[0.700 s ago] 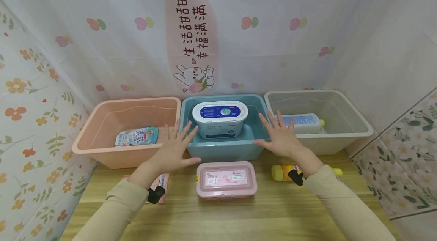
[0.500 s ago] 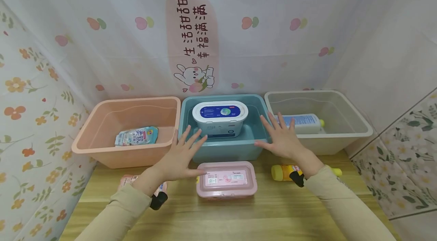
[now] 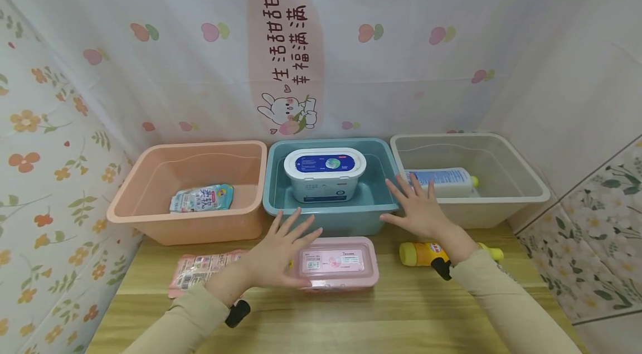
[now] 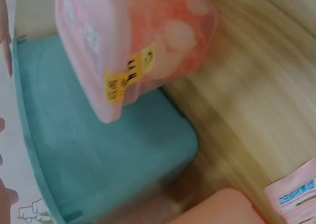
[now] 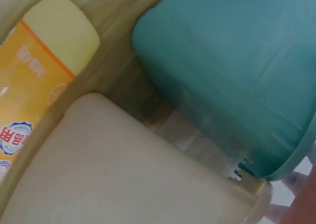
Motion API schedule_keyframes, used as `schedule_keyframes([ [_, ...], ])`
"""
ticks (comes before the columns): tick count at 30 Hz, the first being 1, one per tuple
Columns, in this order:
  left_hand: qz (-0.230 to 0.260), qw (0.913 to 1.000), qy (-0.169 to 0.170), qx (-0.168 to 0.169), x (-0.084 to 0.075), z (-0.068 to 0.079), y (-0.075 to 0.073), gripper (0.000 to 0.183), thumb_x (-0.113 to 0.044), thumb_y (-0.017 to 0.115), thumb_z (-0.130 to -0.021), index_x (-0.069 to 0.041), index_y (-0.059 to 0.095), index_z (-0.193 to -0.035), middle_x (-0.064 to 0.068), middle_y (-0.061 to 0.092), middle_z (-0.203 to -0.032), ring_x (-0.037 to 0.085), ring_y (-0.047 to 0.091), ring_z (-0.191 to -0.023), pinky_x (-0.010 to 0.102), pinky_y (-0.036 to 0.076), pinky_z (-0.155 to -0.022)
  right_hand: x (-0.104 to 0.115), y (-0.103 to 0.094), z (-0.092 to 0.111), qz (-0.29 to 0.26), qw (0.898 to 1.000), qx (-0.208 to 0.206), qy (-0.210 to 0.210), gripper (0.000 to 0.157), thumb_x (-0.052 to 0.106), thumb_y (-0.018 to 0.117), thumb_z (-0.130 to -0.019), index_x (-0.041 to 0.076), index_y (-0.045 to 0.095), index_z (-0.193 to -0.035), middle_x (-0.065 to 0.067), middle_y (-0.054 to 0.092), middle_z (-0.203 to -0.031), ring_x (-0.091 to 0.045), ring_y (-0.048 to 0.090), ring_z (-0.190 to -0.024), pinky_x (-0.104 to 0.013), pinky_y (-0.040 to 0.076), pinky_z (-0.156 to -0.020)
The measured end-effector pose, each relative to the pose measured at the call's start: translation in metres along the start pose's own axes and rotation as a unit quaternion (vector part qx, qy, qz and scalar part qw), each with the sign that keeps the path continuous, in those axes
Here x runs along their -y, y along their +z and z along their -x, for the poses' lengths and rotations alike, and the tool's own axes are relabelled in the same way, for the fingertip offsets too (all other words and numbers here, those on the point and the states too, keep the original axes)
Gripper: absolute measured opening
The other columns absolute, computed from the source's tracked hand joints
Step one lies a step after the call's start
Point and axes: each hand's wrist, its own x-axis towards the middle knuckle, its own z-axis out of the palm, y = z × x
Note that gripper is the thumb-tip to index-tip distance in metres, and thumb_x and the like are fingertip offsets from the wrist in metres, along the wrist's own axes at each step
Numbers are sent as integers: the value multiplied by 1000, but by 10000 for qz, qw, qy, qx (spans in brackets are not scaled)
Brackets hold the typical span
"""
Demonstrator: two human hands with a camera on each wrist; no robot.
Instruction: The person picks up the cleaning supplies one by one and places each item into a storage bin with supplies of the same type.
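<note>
My left hand (image 3: 278, 256), fingers spread, hovers at the left end of a pink lidded plastic box (image 3: 341, 265); whether it touches the box cannot be told. In the left wrist view, the box (image 4: 170, 41) shows clear sides, a yellow sticker and round pink-and-white contents. My right hand (image 3: 421, 214) is spread over the front rims between the blue bin (image 3: 346, 223) and the cream bin (image 3: 501, 212). It holds nothing. A white tub with a blue label (image 3: 325, 175) stands in the blue bin. A white bottle (image 3: 446, 182) lies in the cream bin.
The peach bin (image 3: 200, 228) at left holds a blue-and-white pouch (image 3: 203, 199). A pink packet (image 3: 193, 270) lies before it on the wooden table (image 3: 351, 320). A yellow-orange bottle (image 3: 423, 253) lies under my right forearm. A patterned curtain (image 3: 401, 64) hangs behind the bins.
My left hand has moved right and nearer, from the peach bin's front to the pink box, uncovering more of the pink packet. My right hand has shifted slightly right and down.
</note>
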Motion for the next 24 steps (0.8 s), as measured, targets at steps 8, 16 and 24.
schedule_keyframes([
  [8, -50, 9998, 128, 132, 0, 2, 9, 90, -61, 60, -76, -21, 24, -148, 8, 17, -157, 37, 4, -146, 66, 6, -111, -5, 7, 2, -140, 9998, 89, -53, 87, 65, 49, -83, 17, 19, -149, -15, 13, -157, -46, 6, -142, -70, 0, -108],
  [16, -123, 9992, 289, 234, 1, 2, 19, 86, -66, 54, -78, -20, 29, -146, 7, 22, -156, 38, 11, -145, 64, 12, -112, -6, 12, 2, -234, 9996, -93, -113, 88, 66, 51, -81, 16, 23, -148, -17, 17, -156, -45, 9, -142, -70, 6, -108],
  [24, -20, 9993, 280, 247, 6, 0, 32, 86, -64, 56, -78, -19, 30, -146, 9, 25, -155, 41, 18, -142, 64, 16, -110, -4, 10, 2, -147, 9999, 26, -66, 89, 65, 52, -81, 16, 20, -149, -16, 13, -157, -44, 7, -143, -69, 6, -109],
])
